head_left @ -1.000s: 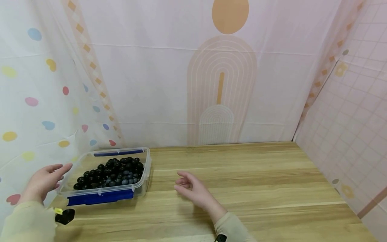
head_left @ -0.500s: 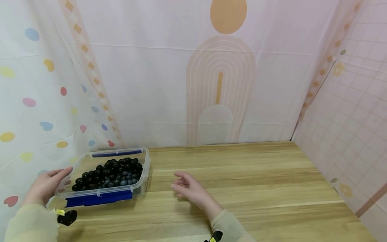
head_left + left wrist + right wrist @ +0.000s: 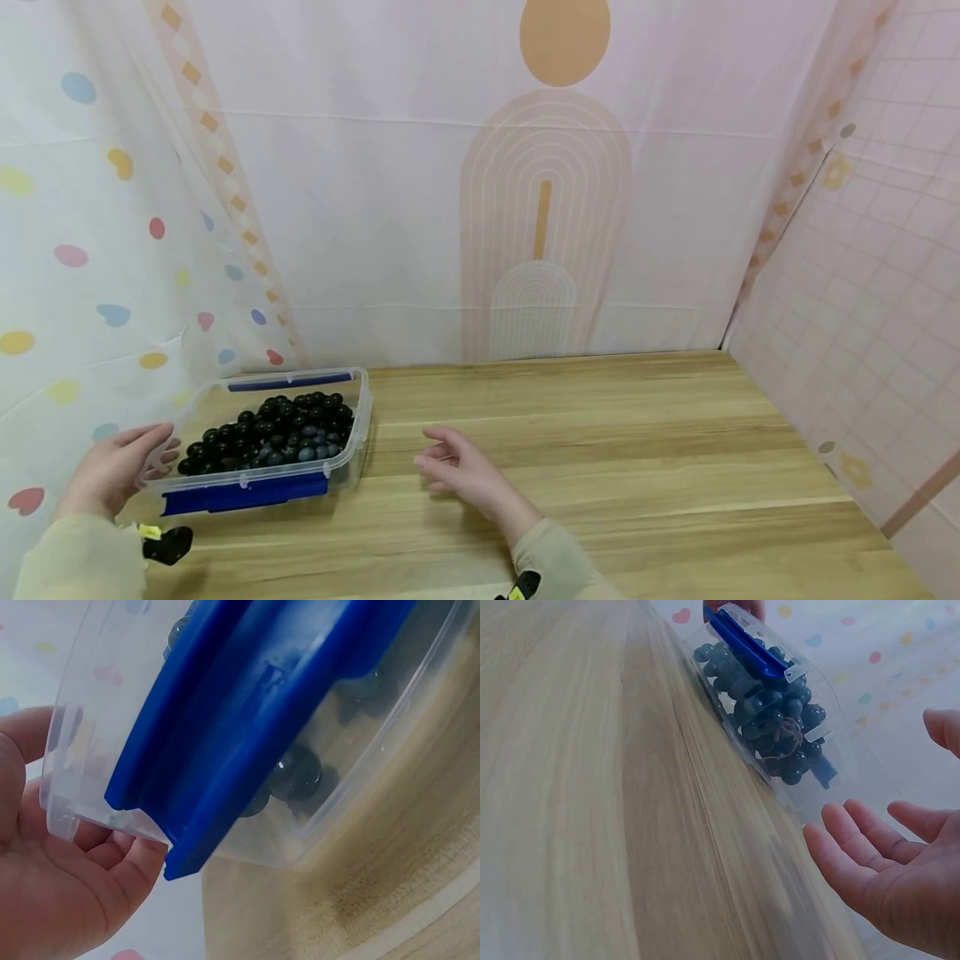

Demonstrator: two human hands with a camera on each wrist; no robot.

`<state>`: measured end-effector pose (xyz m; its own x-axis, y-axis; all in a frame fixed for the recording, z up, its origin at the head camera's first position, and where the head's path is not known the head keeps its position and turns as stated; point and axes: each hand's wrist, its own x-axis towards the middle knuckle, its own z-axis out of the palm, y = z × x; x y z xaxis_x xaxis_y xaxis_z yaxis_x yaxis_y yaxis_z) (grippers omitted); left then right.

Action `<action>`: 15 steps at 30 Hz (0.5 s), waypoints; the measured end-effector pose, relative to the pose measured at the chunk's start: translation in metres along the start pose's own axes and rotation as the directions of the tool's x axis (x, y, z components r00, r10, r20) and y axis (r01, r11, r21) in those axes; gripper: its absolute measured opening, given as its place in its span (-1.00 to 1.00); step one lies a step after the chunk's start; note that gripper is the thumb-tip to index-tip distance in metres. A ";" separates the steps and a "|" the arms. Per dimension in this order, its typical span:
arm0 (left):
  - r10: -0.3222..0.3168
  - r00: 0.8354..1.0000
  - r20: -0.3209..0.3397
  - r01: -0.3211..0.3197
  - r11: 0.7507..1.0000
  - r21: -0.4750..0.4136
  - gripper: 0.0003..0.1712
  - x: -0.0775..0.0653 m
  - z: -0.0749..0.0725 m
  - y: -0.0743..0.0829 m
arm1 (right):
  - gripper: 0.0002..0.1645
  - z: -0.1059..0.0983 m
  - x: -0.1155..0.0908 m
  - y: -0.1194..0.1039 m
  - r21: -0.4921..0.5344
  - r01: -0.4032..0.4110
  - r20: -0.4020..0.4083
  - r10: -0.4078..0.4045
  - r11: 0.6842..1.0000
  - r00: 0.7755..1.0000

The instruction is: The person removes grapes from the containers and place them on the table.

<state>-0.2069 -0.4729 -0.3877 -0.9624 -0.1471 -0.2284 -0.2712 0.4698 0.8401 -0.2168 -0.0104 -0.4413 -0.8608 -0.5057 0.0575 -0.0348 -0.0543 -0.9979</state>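
We see the left hand (image 3: 108, 471), thumb and fingers gripping the nine o'clock end of a rectangular clear-plastic, blue-clipped box (image 3: 247, 494) of round black grapes (image 3: 277, 429), at eight o'clock on the pale wooden surface (image 3: 600, 450), and at six o'clock the right hand (image 3: 467, 472), fingers loosely parted, empty.

Your sleeves (image 3: 78, 558) are cream, the grapes (image 3: 270, 429) black, the clips (image 3: 243, 494) blue, and the white cloth (image 3: 90, 200) has bright spots.
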 end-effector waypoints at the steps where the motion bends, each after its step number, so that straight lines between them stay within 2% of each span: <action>1: 0.005 1.000 0.004 -0.005 1.000 -0.012 -0.01 0.001 -0.001 -0.002 | -0.29 0.001 0.000 0.000 -0.001 0.000 -0.003 0.000 1.000 1.000; 5: 0.024 1.000 0.017 -0.023 0.997 -0.075 -0.13 0.004 -0.003 -0.008 | -0.28 0.007 0.001 -0.001 0.000 -0.008 -0.017 0.008 1.000 1.000; 10: 0.020 0.999 0.044 -0.013 0.990 -0.138 -0.47 0.008 -0.007 -0.012 | -0.27 0.013 -0.001 -0.003 -0.012 -0.025 -0.032 0.025 1.000 0.999; 15: -0.016 0.997 0.074 0.024 0.993 -0.119 -0.34 0.014 -0.011 -0.012 | -0.28 0.017 -0.003 -0.004 -0.021 -0.038 -0.045 0.037 0.999 0.998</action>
<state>-0.2168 -0.4899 -0.3956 -0.9566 -0.0895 -0.2773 -0.2906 0.3596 0.8867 -0.2056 -0.0235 -0.4372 -0.8833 -0.4684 0.0192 -0.0128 -0.0168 -0.9998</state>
